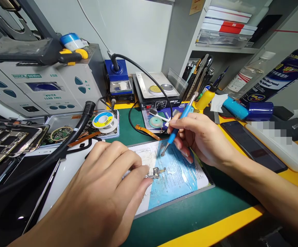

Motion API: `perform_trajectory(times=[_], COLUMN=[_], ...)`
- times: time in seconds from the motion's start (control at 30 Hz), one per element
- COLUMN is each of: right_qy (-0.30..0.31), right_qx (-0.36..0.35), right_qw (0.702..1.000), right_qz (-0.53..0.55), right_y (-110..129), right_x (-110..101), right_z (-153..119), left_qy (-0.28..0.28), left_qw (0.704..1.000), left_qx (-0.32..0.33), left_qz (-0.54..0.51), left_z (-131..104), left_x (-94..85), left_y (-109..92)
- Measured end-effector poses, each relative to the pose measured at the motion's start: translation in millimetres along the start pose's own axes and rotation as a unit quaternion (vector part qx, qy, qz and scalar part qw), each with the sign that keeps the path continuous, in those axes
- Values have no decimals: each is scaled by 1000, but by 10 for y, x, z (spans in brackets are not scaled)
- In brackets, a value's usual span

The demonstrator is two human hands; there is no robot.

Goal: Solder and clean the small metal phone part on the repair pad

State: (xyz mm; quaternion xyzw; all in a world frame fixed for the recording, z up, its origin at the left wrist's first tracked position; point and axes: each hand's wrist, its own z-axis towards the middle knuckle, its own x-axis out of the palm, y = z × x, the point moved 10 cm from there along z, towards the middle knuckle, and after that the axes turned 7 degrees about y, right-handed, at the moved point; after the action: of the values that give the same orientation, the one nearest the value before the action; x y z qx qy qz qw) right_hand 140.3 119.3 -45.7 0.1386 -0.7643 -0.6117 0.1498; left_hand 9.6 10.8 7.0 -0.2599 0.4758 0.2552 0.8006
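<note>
My left hand (112, 185) is closed, with thumb and forefinger pinching the left end of a small circuit board (156, 173) over a blue and white sheet (174, 185). My right hand (195, 135) grips a blue pen-like tool (174, 134), its metal tip pointing down to a small brownish bit (162, 153) beyond the board. A white stick (161, 117) with a dark end also sticks out from the right fingers. The tool's tip is apart from the circuit board.
A grey hot-air station (46, 82) stands at the left, its black hose (79, 127) crossing the front left. Behind are a solder spool (104, 121) and a heating plate (156, 87). A dark phone (251, 144) and bottles (249, 75) are at the right.
</note>
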Motion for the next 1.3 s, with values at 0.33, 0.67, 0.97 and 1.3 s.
perform_trajectory(times=[0.33, 0.67, 0.97, 1.3], right_qy=[4, 3, 2, 3], right_qx=[-4, 0, -1, -1], right_qw=[1000, 1000, 1000, 1000], right_qz=[0, 2, 2, 4], right_y=[1, -5, -1, -13], right_x=[3, 7, 3, -1], right_z=[4, -5, -1, -11], left_qy=[22, 15, 14, 7], left_qw=[1000, 1000, 1000, 1000], left_qx=[-13, -9, -8, -7], left_qz=[-3, -9, -12, -13], left_z=[-16, 1, -1, 10], left_x=[37, 12, 6, -17], left_y=[24, 22, 18, 3])
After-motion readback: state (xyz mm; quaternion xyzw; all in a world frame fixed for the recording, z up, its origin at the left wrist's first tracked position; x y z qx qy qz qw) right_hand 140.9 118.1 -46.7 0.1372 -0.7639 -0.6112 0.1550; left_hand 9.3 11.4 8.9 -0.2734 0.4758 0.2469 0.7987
